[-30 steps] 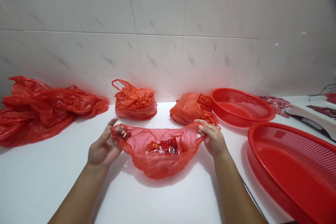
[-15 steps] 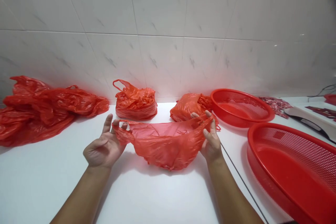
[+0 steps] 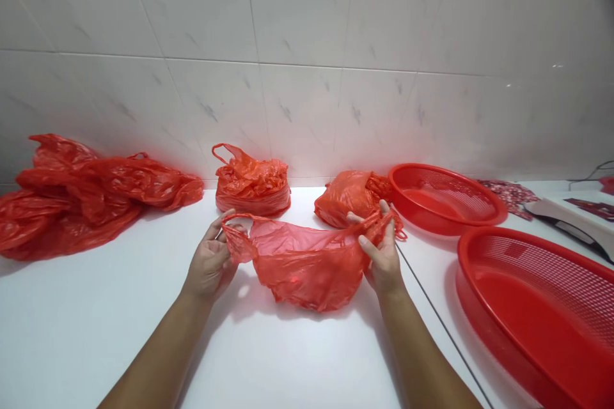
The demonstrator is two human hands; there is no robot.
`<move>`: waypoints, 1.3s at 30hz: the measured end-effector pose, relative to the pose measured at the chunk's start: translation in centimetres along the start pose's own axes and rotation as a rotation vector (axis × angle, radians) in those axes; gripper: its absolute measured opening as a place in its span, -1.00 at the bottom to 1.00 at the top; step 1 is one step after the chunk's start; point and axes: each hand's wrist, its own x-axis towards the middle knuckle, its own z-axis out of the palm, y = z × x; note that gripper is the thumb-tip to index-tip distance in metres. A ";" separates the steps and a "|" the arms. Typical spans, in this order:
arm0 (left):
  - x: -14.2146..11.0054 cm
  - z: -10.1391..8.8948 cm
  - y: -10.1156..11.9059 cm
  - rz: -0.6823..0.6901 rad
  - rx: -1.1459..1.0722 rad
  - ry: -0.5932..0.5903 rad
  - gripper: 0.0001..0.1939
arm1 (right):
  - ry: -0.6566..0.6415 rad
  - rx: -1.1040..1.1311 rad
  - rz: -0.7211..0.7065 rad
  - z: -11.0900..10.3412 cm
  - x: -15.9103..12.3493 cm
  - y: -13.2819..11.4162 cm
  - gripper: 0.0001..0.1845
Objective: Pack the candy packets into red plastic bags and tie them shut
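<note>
My left hand [image 3: 211, 260] and my right hand [image 3: 381, 249] hold the two handles of a thin red plastic carrier bag [image 3: 307, 266] just above the white counter [image 3: 96, 332]. The bag hangs slack and creased between them, with its mouth pulled nearly closed. Its contents are hidden. Behind my right hand lies a bundled red plastic bag [image 3: 348, 198], and a second bundled bag [image 3: 252, 186] sits behind the gap between my hands. A loose heap of red bags [image 3: 91, 195] lies farther left.
Two red mesh-sided plastic baskets lie to the right, one by the wall [image 3: 448, 199] and a larger one near me [image 3: 537, 313]. Beyond them are a patterned red packet [image 3: 511, 195] and a white kitchen scale [image 3: 570, 217]. White marble-look tiles [image 3: 307, 77] back the counter.
My hands have moved closer together, the left one most, drawing the bag's handles inward. The bag's mouth has narrowed, and the red packets seen inside it earlier no longer show.
</note>
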 end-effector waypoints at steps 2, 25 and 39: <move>-0.5 0.3 -0.4 0.026 0.124 -0.070 -0.16 | -0.007 -0.003 -0.002 0.1 0.0 0.1 0.03; -5.9 6.7 -3.0 -0.279 0.410 -0.556 -0.65 | -0.374 0.185 0.272 2.3 -1.6 0.7 0.01; -6.1 6.9 -4.3 0.164 0.806 -0.575 -0.42 | -0.441 -0.104 0.196 3.2 -2.6 1.0 -0.64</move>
